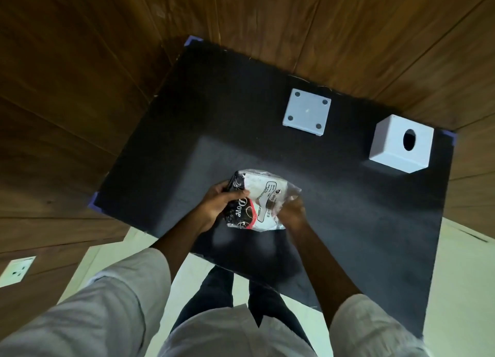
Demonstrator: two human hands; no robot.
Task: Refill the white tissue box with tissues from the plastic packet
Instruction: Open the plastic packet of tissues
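A plastic packet (263, 196) of white tissues, printed black, red and white, is held above the black table (187, 131) near its front edge. My left hand (221, 204) grips the packet's dark left end. My right hand (292, 212) grasps its clear right end; the fingers there are blurred. The white tissue box cover (401, 143) with an oval hole on top stands at the far right of the table. Its flat white base plate (306, 111), with dark dots at the corners, lies apart to its left.
Wooden wall panels surround the table on the left and at the back. Purple tape marks the table's corners (95, 202). A white wall socket (16, 271) sits low on the left. Pale floor and my legs show below the table's front edge.
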